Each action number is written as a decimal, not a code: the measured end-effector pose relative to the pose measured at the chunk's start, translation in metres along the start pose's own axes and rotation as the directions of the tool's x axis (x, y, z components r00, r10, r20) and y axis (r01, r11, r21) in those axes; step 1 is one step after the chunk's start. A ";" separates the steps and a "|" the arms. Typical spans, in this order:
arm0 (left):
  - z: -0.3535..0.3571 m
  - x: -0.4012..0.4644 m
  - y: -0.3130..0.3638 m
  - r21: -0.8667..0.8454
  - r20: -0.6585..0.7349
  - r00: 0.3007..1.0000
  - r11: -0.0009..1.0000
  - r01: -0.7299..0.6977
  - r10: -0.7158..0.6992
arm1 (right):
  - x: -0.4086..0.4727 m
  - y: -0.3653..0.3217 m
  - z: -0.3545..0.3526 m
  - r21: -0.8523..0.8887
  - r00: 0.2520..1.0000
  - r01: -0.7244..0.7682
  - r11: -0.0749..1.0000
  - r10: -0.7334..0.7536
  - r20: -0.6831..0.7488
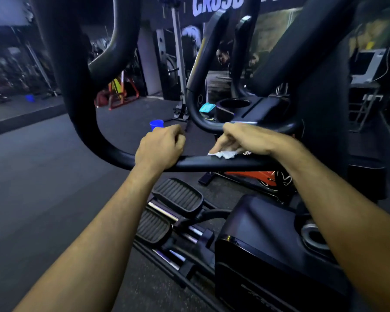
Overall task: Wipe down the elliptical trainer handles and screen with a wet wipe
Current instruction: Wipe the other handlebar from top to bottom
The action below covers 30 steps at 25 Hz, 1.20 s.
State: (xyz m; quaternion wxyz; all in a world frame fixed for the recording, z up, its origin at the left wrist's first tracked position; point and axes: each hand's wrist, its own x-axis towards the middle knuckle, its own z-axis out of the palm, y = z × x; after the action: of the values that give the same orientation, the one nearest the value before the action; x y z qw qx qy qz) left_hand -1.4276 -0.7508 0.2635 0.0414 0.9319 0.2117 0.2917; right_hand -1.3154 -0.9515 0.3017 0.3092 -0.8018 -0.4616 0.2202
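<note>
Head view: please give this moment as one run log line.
left hand grips handle bar | right hand presses wet wipe on bar | screen: not seen

1. A dark gym floor [43, 181] is stretching across the whole scene, with a raised darker step running along its far left edge.
2. The black elliptical trainer [268, 255] is standing directly on it at the lower right.
3. A blue cup [156, 124] is sitting on the floor beyond the handlebar.
4. An orange-framed bench [122, 93] is standing farther back.
</note>
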 end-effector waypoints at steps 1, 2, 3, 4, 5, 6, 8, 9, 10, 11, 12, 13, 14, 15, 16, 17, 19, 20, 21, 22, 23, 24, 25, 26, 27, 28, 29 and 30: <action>0.001 0.000 0.000 0.007 -0.011 1.000 1.000 -0.026 0.026 | -0.003 0.003 0.001 -0.008 1.000 0.018 1.000 -0.018 0.005; 0.000 0.000 0.002 0.018 -0.017 0.999 0.999 -0.043 0.044 | -0.008 0.004 -0.001 -0.095 0.999 0.040 0.995 -0.041 -0.006; 0.000 -0.002 0.003 0.041 -0.020 0.998 0.998 -0.055 0.056 | -0.012 0.006 -0.003 -0.198 0.998 0.057 0.979 -0.060 -0.008; 0.000 -0.004 0.004 0.073 -0.024 0.997 0.995 -0.065 0.067 | -0.017 0.009 -0.005 -0.271 0.998 0.061 0.961 -0.067 -0.012; 0.000 -0.005 0.006 0.100 -0.027 0.997 0.992 -0.074 0.077 | -0.021 0.012 -0.010 -0.263 0.999 0.043 0.964 -0.050 -0.018; 0.000 -0.005 0.013 0.113 -0.025 0.996 0.990 -0.086 0.089 | -0.025 0.014 -0.015 -0.196 0.999 0.022 0.980 -0.027 -0.022; 0.000 0.001 0.040 0.078 0.002 0.990 0.987 -0.138 0.138 | -0.028 0.017 -0.016 -0.118 1.000 -0.003 0.993 0.001 -0.011; 0.002 0.004 0.057 0.021 0.023 0.985 0.985 -0.169 0.169 | -0.027 0.019 -0.016 -0.164 1.000 0.001 0.986 -0.004 -0.013; 0.004 0.007 0.075 -0.054 0.050 0.981 0.981 -0.185 0.188 | -0.026 0.022 -0.018 -0.223 1.000 -0.003 0.975 -0.002 -0.023; 0.009 0.008 0.088 -0.119 0.079 0.978 0.976 -0.185 0.195 | -0.025 0.027 -0.021 -0.278 0.999 -0.008 0.960 -0.003 -0.039; 0.016 0.008 0.098 -0.147 0.109 0.975 0.973 -0.177 0.194 | -0.026 0.034 -0.027 -0.296 0.999 -0.022 0.955 0.009 -0.047; 0.025 0.008 0.104 -0.134 0.135 0.971 0.974 -0.181 0.199 | -0.029 0.040 -0.034 -0.265 0.998 -0.036 0.963 0.020 -0.063; 0.034 0.007 0.105 -0.092 0.147 0.968 0.977 -0.191 0.203 | -0.032 0.043 -0.035 -0.242 0.997 -0.026 0.970 0.007 -0.077; 0.038 0.007 0.102 -0.053 0.143 0.970 0.980 -0.192 0.198 | -0.034 0.044 -0.031 -0.270 0.997 0.027 0.962 -0.045 -0.060; 0.041 0.008 0.101 -0.042 0.137 0.970 0.980 -0.194 0.198 | -0.035 0.046 -0.026 -0.355 0.995 0.072 0.932 -0.092 -0.042; 0.043 0.009 0.103 -0.043 0.136 0.971 0.980 -0.194 0.198 | -0.036 0.048 -0.023 -0.434 0.993 0.090 0.896 -0.116 -0.034; 0.041 0.009 0.099 -0.037 0.132 0.975 0.984 -0.176 0.180 | -0.037 0.047 -0.021 -0.493 0.989 0.074 0.867 -0.126 -0.074; 0.040 0.007 0.103 -0.033 0.122 0.977 0.985 -0.172 0.175 | -0.042 0.055 -0.027 -0.483 0.990 0.046 0.874 -0.103 -0.092; 0.039 0.005 0.103 -0.027 0.116 0.977 0.984 -0.176 0.178 | -0.047 0.064 -0.032 -0.482 0.987 0.031 0.876 -0.104 -0.125; 0.039 0.003 0.105 -0.019 0.113 0.975 0.982 -0.190 0.191 | -0.051 0.072 -0.034 -0.506 0.979 0.025 0.862 -0.123 -0.162; 0.039 0.002 0.106 -0.013 0.113 0.972 0.979 -0.204 0.204 | -0.054 0.079 -0.033 -0.516 0.973 0.017 0.856 -0.133 -0.189; 0.038 0.001 0.107 -0.006 0.117 0.969 0.976 -0.217 0.216 | -0.057 0.082 -0.029 -0.531 0.967 0.004 0.847 -0.138 -0.212; 0.037 0.001 0.108 -0.001 0.121 0.967 0.974 -0.226 0.224 | -0.059 0.089 -0.028 -0.510 0.960 0.007 0.860 -0.149 -0.238; 0.036 0.002 0.109 0.006 0.121 0.965 0.971 -0.237 0.235 | -0.062 0.094 -0.029 -0.409 0.952 -0.002 0.912 -0.123 -0.279; 0.036 0.004 0.112 0.015 0.117 0.959 0.965 -0.261 0.258 | -0.068 0.098 -0.032 -0.227 0.948 0.003 0.974 -0.074 -0.309; 0.034 0.003 0.116 0.015 0.121 0.948 0.954 -0.299 0.295 | -0.073 0.106 -0.034 -0.030 0.943 0.002 1.000 -0.012 -0.332; 0.033 0.003 0.122 -0.019 0.124 0.930 0.938 -0.347 0.346 | -0.078 0.111 -0.033 0.128 0.935 0.007 0.992 0.039 -0.353; 0.033 0.001 0.129 -0.084 0.128 0.906 0.915 -0.395 0.403 | -0.082 0.113 -0.030 0.209 0.924 0.002 0.978 0.078 -0.374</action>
State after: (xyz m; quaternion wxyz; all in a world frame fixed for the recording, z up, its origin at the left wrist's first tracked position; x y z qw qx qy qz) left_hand -1.3606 -0.8659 0.2632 0.0220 0.9723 0.0050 0.2326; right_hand -1.2673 -1.0757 0.2502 0.4692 -0.8019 -0.3521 0.1132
